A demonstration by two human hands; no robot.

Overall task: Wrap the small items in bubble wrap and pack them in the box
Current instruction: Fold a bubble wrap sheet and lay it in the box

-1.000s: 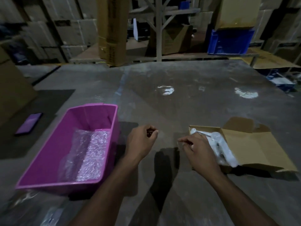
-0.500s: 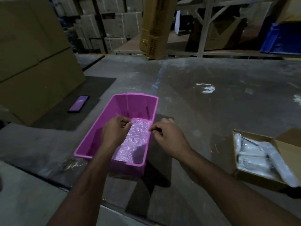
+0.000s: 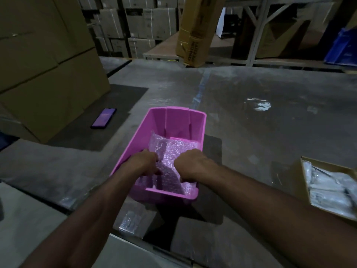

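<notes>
Bubble wrap (image 3: 173, 151) lies in the pink bin (image 3: 197, 120), spread over its floor and riding up the left wall at the far end. Both hands are down inside the near half of the bin. The left hand (image 3: 142, 164) has its fingers curled into the sheet and appears to grip a fold of it; the right hand (image 3: 190, 165) is curled the same way at the sheet's right side, though its fingertips are hidden behind the knuckles, so the exact hold cannot be told. Whether either hand also keeps a small item in its palm cannot be seen.

Off to the right, well apart from the bin, an open cardboard box (image 3: 305, 171) holds pale plastic-bagged pieces. A scrap of bubble wrap (image 3: 129, 221) lies on the grey table (image 3: 251, 132) just in front of the bin, and a phone (image 3: 104, 118) with a lit screen rests on a dark mat to the left, near stacked cartons (image 3: 48, 74).

The likely step is pulling a sheet free for wrapping. Several layers may come up together, since the film clings to itself. The light bin could lift or slide with the pull because nothing holds it down. Dim light also makes it easy to lose a small part among the folds.
</notes>
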